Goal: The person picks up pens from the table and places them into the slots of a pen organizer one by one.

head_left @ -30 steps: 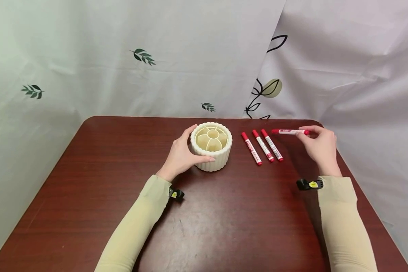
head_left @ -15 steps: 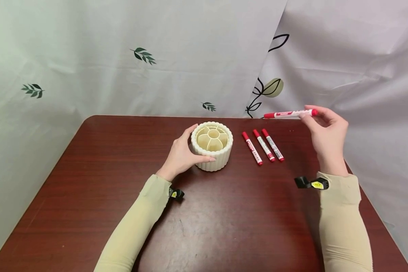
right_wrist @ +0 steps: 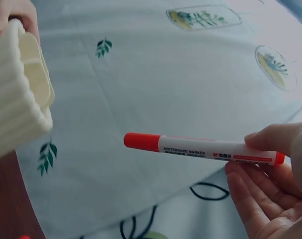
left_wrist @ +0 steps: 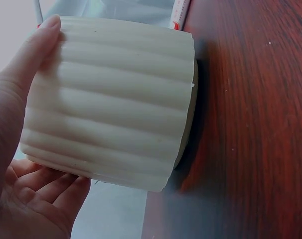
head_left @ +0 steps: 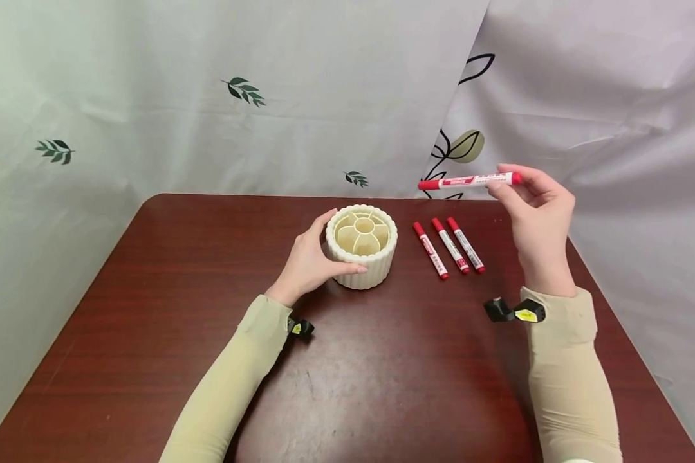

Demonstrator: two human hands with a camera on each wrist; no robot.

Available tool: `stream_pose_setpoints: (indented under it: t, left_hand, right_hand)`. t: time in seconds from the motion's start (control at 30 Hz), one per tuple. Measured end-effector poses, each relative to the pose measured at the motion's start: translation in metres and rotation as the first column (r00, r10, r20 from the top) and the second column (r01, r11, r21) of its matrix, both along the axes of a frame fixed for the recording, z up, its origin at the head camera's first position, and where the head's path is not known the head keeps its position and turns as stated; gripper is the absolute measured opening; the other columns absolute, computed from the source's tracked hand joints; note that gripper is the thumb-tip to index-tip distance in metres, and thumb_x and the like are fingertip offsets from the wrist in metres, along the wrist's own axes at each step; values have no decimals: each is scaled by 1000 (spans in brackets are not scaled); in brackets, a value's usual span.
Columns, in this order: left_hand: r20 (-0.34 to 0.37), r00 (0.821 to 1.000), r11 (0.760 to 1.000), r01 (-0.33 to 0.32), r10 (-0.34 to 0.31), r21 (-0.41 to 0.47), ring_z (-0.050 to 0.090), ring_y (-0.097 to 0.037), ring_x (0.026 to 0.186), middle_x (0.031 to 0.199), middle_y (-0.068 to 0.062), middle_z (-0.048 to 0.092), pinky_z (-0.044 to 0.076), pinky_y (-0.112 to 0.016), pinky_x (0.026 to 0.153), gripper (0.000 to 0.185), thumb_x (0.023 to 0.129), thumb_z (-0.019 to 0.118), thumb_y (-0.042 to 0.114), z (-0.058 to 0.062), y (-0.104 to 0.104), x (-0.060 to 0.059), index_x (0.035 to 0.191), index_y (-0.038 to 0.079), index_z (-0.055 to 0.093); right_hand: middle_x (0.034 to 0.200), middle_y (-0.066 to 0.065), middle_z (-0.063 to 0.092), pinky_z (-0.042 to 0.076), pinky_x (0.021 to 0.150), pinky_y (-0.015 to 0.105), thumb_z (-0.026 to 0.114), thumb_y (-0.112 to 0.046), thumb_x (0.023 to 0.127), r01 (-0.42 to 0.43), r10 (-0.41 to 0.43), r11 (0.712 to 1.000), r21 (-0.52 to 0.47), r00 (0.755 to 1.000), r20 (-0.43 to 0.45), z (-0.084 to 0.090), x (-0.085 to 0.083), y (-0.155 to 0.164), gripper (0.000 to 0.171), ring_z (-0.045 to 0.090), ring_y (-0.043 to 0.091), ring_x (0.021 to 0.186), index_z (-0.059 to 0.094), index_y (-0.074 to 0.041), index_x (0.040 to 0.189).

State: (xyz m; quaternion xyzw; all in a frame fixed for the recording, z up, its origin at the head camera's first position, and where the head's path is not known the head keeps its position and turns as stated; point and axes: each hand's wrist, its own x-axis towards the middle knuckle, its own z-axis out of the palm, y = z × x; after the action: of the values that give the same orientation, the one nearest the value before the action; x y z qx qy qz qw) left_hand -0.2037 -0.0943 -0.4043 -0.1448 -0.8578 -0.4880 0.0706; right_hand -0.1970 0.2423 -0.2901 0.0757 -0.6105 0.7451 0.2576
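While the ribbed holder (head_left: 361, 246) is steadied on the table (head_left: 382, 360) by the left hand (head_left: 309, 262), a red marker (head_left: 469, 181) is pinched aloft by the right hand (head_left: 535, 215), so tipping it upright over a compartment is probably needed next.

table (head_left: 150, 289): dark red wood | backdrop (head_left: 208, 128): pale leaf-print cloth, perhaps two sheets

We see the ribbed holder (head_left: 361, 247) standing on the table (head_left: 150, 308), our left hand (head_left: 309, 263) against its left side. Three markers (head_left: 450, 246) lie to its right; behind and above them, our right hand (head_left: 535, 218) holds a fourth marker (head_left: 469, 181) level.
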Motion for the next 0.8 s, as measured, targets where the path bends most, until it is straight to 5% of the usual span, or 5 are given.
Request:
stream_pose_setpoints:
  t: [0.8]
  left_hand:
    - [-8,1000,1000,11,-11,8,52,-15,126,142,3,56,47,-39,102,123,56,94,63,0,-1,-1,156,16,39]
  right_hand:
    - [93,11,74,59,77,27,81,1,86,-217,208,958,189,976,68,-19,-1,-40,31,70,17,81,72,7,114]
